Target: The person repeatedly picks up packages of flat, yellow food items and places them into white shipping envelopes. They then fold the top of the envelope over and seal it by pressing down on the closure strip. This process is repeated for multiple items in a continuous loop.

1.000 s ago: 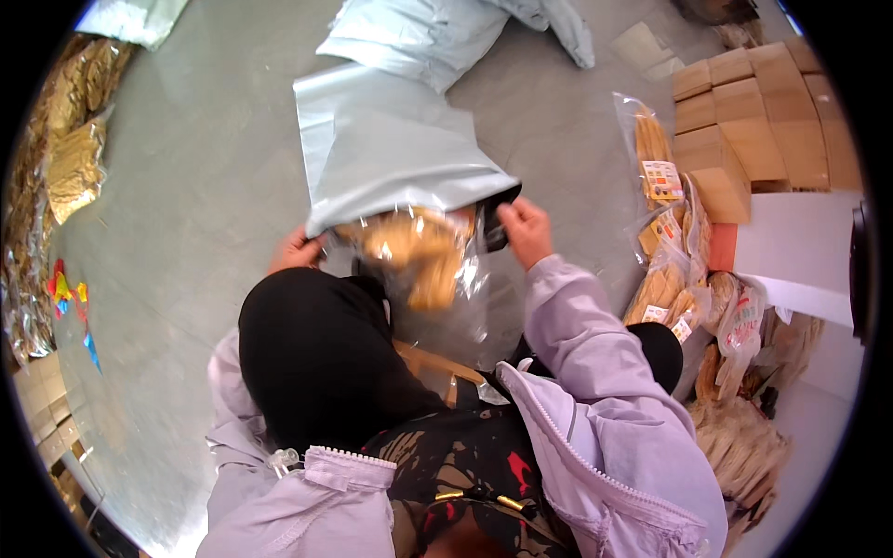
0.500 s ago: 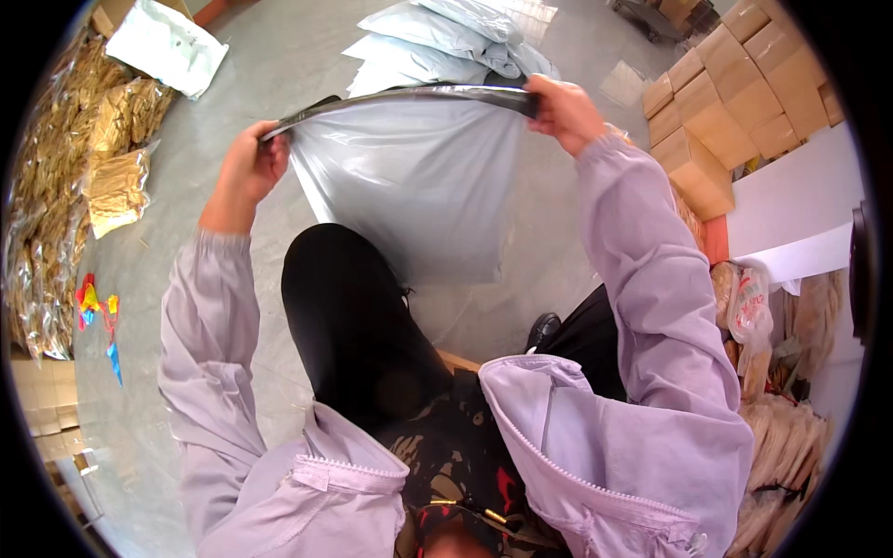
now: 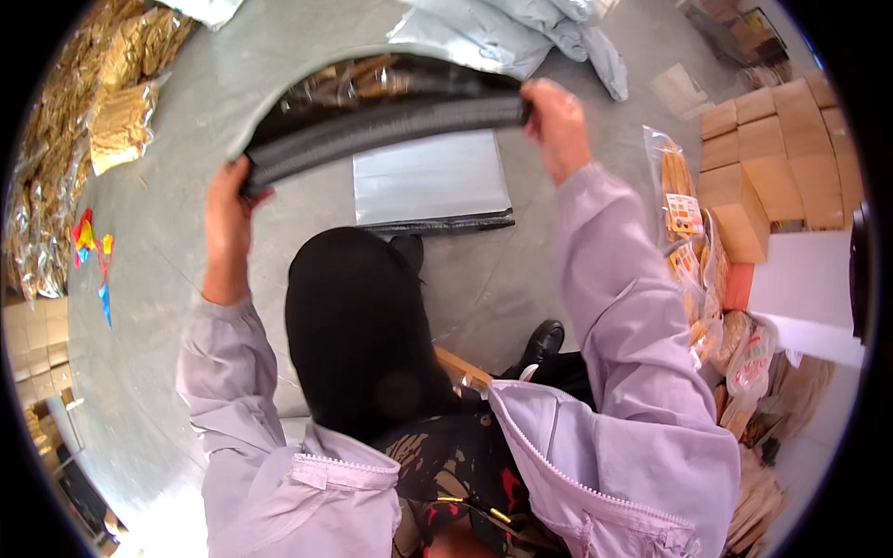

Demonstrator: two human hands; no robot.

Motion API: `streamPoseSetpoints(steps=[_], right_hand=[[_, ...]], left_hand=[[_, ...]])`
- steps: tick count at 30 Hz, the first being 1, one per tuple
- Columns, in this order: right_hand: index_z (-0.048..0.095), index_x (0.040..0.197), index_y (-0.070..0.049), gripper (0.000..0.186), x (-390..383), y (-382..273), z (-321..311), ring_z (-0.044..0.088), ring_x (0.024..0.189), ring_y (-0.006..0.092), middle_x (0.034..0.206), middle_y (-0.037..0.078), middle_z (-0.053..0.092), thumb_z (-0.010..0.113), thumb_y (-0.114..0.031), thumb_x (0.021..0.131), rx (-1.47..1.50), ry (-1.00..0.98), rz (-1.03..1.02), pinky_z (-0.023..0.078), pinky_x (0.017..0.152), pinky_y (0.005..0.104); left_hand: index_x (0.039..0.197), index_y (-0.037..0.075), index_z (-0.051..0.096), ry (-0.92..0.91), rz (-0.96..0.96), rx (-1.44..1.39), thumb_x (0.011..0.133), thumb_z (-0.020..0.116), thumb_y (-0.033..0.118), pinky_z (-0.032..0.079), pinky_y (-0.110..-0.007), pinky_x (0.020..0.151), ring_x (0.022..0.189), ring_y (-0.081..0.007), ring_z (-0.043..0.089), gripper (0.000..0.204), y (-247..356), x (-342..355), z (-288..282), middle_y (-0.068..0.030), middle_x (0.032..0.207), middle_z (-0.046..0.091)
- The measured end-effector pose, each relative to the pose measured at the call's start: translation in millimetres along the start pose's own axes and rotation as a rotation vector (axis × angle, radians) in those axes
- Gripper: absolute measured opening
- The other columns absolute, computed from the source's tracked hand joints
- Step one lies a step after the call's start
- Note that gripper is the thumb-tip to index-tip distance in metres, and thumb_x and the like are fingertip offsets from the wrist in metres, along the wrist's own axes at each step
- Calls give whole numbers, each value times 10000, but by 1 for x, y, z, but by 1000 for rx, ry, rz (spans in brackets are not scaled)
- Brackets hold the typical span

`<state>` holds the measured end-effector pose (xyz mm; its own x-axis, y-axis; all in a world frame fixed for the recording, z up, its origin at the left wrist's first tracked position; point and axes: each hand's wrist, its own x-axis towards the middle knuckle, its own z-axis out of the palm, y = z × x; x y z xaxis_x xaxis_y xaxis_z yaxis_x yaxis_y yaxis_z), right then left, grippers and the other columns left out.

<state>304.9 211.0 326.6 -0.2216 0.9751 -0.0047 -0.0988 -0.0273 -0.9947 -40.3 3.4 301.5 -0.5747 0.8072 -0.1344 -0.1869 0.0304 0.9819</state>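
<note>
The left hand (image 3: 229,209), near ten o'clock, and the right hand (image 3: 558,128), at one o'clock, have their fingers curled closed on opposite ends of the black edge of a mailing bag (image 3: 391,129). The bag — between eleven and twelve o'clock — gapes in an arc, dark inside, with brown contents (image 3: 358,78) in clear wrap visible. Below its edge, a flat grey bag (image 3: 433,177) lies on the floor (image 3: 279,219).
</note>
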Motion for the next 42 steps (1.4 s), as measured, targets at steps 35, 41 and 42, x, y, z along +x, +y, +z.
streamPoseSetpoints(steps=[35, 41, 42], right_hand=[[597, 1060, -88, 304, -59, 314, 25, 557, 1015, 323, 1072, 124, 602, 603, -244, 799, -1018, -457, -281, 441, 868, 442], [558, 1182, -77, 383, 13, 357, -11, 495, 1116, 367, 1201, 154, 559, 523, -292, 868, -1149, -550, -137, 405, 937, 440], [561, 1176, -76, 376, 11, 356, -21, 499, 1108, 368, 1193, 157, 562, 527, -284, 865, -1168, -542, -154, 409, 931, 438]], left_hand=[[1114, 152, 621, 90, -531, 402, 810, 454, -25, 444, -209, 645, 775, -76, 553, 390, -286, 19, 10, -21, 895, 632], [1133, 135, 627, 71, -406, 501, 783, 417, -72, 453, -210, 765, 845, -98, 564, 457, -296, 13, -5, -15, 967, 639], [1146, 134, 626, 61, -367, 453, 782, 415, -75, 445, -210, 794, 874, -104, 564, 469, -295, 11, -1, -17, 990, 636]])
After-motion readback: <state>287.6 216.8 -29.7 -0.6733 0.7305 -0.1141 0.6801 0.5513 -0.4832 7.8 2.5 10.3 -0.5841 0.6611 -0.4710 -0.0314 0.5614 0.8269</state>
